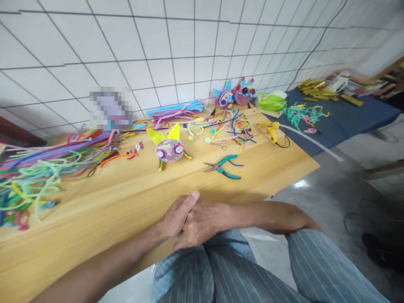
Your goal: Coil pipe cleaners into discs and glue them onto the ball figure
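My left hand [176, 214] and my right hand [203, 221] are clasped together at the table's front edge, the left thumb lying across the top. No object shows between them, and some fingers are hidden. Beyond them, needle-nose pliers [216, 167] with teal handles lie with the handles spread. A round craft figure [170, 155] stands behind and to the left of the pliers. It has yellow ears, pink-and-blue ringed eyes and dark legs with yellow tips. Small scissors [219, 145] rest behind the pliers, near several pipe cleaner pieces [235, 122].
Pipe cleaners [47, 168] spread over the table's left side. A yellow glue gun [271, 131] with a glue stick is at the right. Two finished-looking figures [225, 99] stand by the tiled wall, near a green packet [272, 102]. A blue-covered table [347, 111] adjoins at right.
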